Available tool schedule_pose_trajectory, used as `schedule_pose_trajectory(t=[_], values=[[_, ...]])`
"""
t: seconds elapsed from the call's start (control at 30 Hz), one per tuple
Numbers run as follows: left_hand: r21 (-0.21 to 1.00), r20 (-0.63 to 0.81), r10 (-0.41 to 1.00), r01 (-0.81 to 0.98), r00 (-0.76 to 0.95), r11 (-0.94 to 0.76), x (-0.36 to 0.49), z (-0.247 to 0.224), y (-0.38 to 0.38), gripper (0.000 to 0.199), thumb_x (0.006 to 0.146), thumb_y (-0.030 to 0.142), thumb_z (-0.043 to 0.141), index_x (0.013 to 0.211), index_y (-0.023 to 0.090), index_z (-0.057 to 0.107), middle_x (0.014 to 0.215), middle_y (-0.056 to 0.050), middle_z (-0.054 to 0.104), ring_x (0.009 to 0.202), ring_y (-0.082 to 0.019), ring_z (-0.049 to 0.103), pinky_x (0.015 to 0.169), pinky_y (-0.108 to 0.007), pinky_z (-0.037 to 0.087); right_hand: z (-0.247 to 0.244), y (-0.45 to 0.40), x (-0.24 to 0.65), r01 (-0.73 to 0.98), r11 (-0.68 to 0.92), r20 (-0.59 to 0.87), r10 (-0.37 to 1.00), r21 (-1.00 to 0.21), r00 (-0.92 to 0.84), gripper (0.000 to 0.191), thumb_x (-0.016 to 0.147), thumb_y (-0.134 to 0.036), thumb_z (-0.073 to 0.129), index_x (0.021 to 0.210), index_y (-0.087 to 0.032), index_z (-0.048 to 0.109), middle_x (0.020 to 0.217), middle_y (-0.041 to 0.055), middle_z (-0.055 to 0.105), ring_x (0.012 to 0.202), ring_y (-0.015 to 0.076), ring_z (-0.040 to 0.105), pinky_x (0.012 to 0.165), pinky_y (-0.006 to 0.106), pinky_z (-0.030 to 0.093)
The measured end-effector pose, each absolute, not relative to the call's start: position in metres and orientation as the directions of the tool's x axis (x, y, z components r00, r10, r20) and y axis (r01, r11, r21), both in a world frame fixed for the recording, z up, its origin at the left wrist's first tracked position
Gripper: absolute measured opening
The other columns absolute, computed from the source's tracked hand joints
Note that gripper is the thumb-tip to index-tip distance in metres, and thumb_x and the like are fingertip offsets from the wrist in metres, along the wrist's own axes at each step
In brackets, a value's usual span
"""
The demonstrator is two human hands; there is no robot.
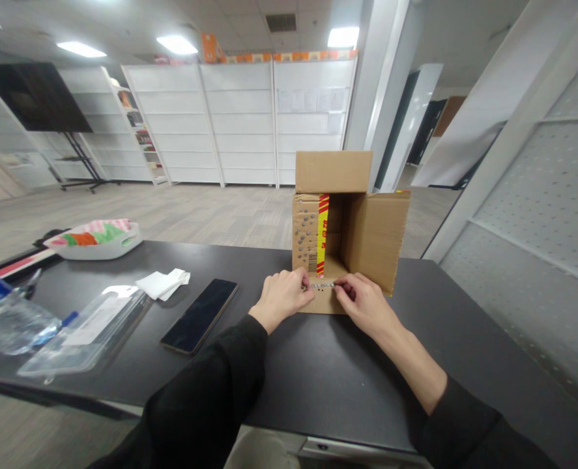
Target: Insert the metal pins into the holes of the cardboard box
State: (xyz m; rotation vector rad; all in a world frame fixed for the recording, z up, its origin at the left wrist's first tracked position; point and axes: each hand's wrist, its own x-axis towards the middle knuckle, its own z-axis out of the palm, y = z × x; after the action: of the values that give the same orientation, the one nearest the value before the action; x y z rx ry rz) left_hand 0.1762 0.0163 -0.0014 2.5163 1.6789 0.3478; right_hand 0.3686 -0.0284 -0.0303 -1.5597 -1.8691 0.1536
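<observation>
Spanning the lower flap [322,305] of an open cardboard box [356,238] in the head view, a thin silvery strand [322,285] runs between two hands. The left hand [281,298] has a narrow grip, pinching one end, and the right hand [368,306] pinches the other. The box stands on the dark worktop [313,378], right of a phone [201,315].

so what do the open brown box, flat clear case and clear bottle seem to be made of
Open brown box: matte cardboard, judging by its dull faces and folded flaps. Flat clear case: probably glossy hard plastic, see-through with bright reflections. Clear, blue-banded bottle: likely thin, shiny plastic, transparent with highlights, though glass isn't ruled out.
</observation>
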Motion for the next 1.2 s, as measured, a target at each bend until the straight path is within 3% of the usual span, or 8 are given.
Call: schedule_pose_trajectory(t=[0.83,1.2], values=[[0.227,0.172,0.896,0.869,0.409,-0.440,0.1776,0.0052,0.0093,0.016,0.086,0.029,0.052,0.091,0.024,0.066,0.094,-0.003,0.074,0.088,-0.022,0.070,0.074,-0.030,0.050,-0.0277,-0.0287,0.3674,0.823,0.282,0.450,0.892,-0.494,-0.036,0.018,0.090,-0.025,0.049,0.088,-0.020,0.066,0.083,0.0052,0.063,0.074,0.0188,0.061,0.071,0.031,0.047],[0.277,0.238,0.882,0.842,0.407,-0.463,0.1760,0.0058,0.0087,0.011,0.084,0.028,0.055,0.087,0.024,0.064,0.091,0.001,0.074,0.085,-0.019,0.069,0.069,-0.026,0.046,-0.0266,-0.0287,0.3672,0.789,0.333,0.562,0.827,-0.517,0.020,0.019,0.090,-0.027,0.049,0.092,-0.019,0.066,0.086,0.0074,0.066,0.077,0.0200,0.062,0.076,0.035,0.050]])
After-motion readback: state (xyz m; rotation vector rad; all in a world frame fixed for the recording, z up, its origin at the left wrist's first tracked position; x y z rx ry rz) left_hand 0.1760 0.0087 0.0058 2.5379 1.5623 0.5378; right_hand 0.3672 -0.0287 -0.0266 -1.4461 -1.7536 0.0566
